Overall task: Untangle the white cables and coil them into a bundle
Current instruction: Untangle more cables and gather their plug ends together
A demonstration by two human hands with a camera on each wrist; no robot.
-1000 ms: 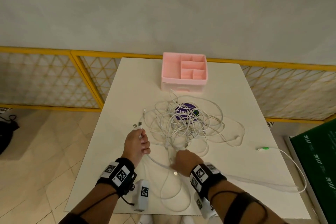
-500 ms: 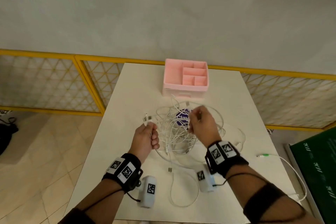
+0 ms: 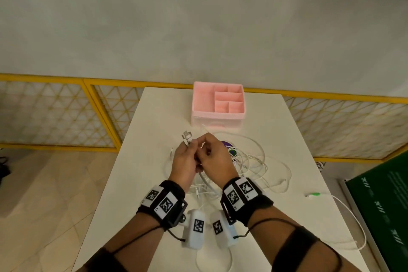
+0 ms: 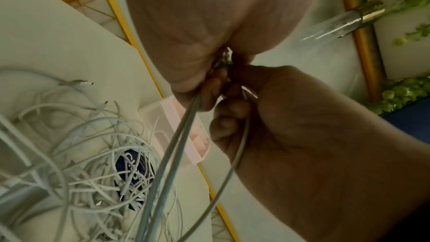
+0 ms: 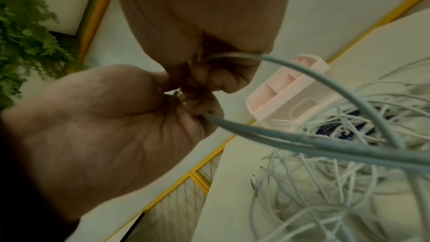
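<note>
White surface (image 3: 154, 117): at 12 o'clock a pink box (image 3: 218, 104), its compartments bare. Tangled cables (image 3: 249, 161) lie at centre; left hand (image 3: 185, 159) and right hand (image 3: 215, 157), grips clamped, pinch cable ends.

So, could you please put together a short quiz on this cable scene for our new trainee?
1. True or false: the pink organizer holds coiled cables.
2. Which hand holds the two metal plugs that stick up above the fingers? A) left hand B) right hand C) neither
3. Fill in: the pile of white cables lies on the table between the person and the ____.

Key
1. False: its compartments show nothing inside.
2. A: the left hand grips those cable ends, while the right hand pinches a strand beside it.
3. Pink organizer.
</note>
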